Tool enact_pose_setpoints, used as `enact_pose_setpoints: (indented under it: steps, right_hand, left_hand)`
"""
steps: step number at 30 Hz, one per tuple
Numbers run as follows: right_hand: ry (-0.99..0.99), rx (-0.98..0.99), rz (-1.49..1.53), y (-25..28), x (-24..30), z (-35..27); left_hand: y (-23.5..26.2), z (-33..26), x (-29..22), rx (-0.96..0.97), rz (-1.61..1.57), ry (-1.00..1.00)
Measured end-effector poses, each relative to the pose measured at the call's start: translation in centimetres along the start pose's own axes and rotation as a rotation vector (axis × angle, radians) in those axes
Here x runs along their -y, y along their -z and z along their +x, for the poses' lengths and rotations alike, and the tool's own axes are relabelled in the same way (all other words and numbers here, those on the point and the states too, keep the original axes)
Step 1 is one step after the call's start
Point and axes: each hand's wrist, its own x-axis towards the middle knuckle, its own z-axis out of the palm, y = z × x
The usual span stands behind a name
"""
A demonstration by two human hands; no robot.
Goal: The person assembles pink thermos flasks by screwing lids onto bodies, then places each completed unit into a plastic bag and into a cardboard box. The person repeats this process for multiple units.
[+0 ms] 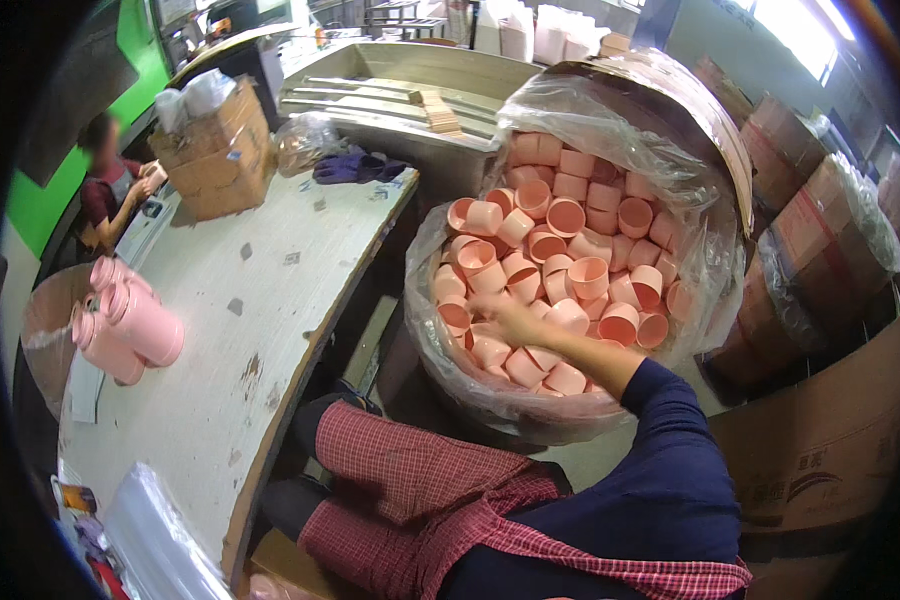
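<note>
My right hand (515,322) reaches into a large plastic-lined bin full of pink plastic cups (588,277). Its fingers look apart and stretch over cups on the near left side of the pile. They touch or nearly touch a cup there, and no grip on it can be made out. The cups are short, round and hollow, lying at all angles. A clear plastic liner (440,385) hangs over the bin's rim. My left hand is out of sight.
On the long white table (210,350) to the left stand several pink bottles (142,322). Farther back are a cardboard box (215,155) and dark gloves (358,166). Clear plastic bags (155,530) lie near. Another person (110,190) holds something beyond. Cartons (830,225) stack at right.
</note>
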Motion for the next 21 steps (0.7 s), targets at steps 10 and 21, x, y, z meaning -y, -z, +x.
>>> enact_pose_setpoints:
  steps: [10,21]
  right_hand:
    - [-0.679,-0.741,-1.54,29.3,-9.3,-10.1]
    - [-0.94,-1.002,-0.804,30.3,-13.2,-13.1]
  left_hand:
    - [3.3,0.8,-4.7,0.065,0.058,-0.072]
    - [5.5,3.2,-0.8,0.134,0.064,-0.12]
